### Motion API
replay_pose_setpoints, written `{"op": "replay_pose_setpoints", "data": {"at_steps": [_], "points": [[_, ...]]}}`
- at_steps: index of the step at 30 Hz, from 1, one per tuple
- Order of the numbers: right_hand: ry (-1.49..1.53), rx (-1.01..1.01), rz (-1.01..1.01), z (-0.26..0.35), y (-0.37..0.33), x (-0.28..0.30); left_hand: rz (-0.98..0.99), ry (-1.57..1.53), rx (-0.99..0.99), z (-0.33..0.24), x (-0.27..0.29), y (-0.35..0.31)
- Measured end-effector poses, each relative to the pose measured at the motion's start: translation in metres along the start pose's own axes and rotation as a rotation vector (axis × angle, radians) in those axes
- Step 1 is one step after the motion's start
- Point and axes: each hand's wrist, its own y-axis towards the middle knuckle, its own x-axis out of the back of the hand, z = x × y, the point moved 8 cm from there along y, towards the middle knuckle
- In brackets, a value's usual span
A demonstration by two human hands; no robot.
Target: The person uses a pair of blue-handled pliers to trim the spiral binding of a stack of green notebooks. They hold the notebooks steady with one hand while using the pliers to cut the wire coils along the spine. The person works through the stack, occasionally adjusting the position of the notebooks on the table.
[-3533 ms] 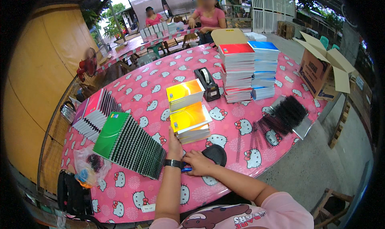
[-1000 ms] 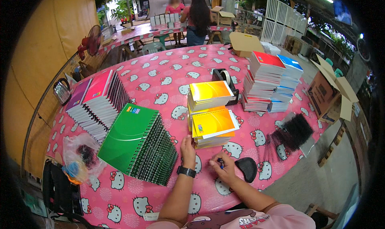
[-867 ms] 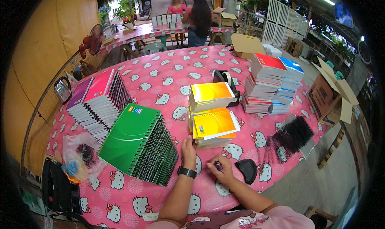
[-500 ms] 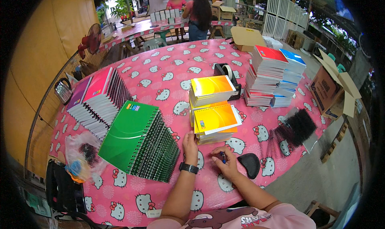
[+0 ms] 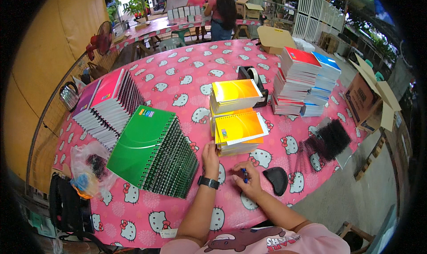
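Observation:
My left hand (image 5: 211, 154), with a black watch on the wrist, rests fingers-down on the pink cat-print tablecloth (image 5: 178, 82), touching the lower left corner of a pile of yellow-orange notebooks (image 5: 238, 129). My right hand (image 5: 249, 179) lies just right of it, closed around a small blue pen (image 5: 243, 170). A second yellow-orange pile (image 5: 234, 95) stands behind the first. A slanted stack of green spiral notebooks (image 5: 149, 149) lies to the left of my left hand.
A black curved object (image 5: 276, 179) lies right of my right hand. Black spiral bindings (image 5: 324, 143), red and blue notebook stacks (image 5: 304, 80), a tape dispenser (image 5: 253, 76), pink notebooks (image 5: 106, 107), a plastic bag (image 5: 89, 169), cardboard boxes (image 5: 371, 100). Two people stand at a far table (image 5: 213, 9).
My head has tilted, shifting the view. My left hand has slid up to the corner of the near notebook pile; my right hand stays by it with the pen.

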Motion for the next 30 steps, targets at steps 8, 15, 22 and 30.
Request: {"op": "replay_pose_setpoints", "data": {"at_steps": [8,15,22,30], "points": [[0.160,0.055,-0.090,-0.001,-0.002,0.011,-0.010,-0.010,0.026,0.005,0.003,0.004],[0.229,-0.213,-0.036,-0.025,-0.007,0.006,-0.019,0.055,-0.016,0.000,-0.001,0.002],[0.096,0.156,-0.137,0.018,0.003,0.018,-0.031,0.080,0.008,0.010,0.005,0.006],[-0.023,-0.043,0.126,-0.008,-0.001,-0.008,-0.039,0.090,0.012,0.011,0.007,0.006]]}}
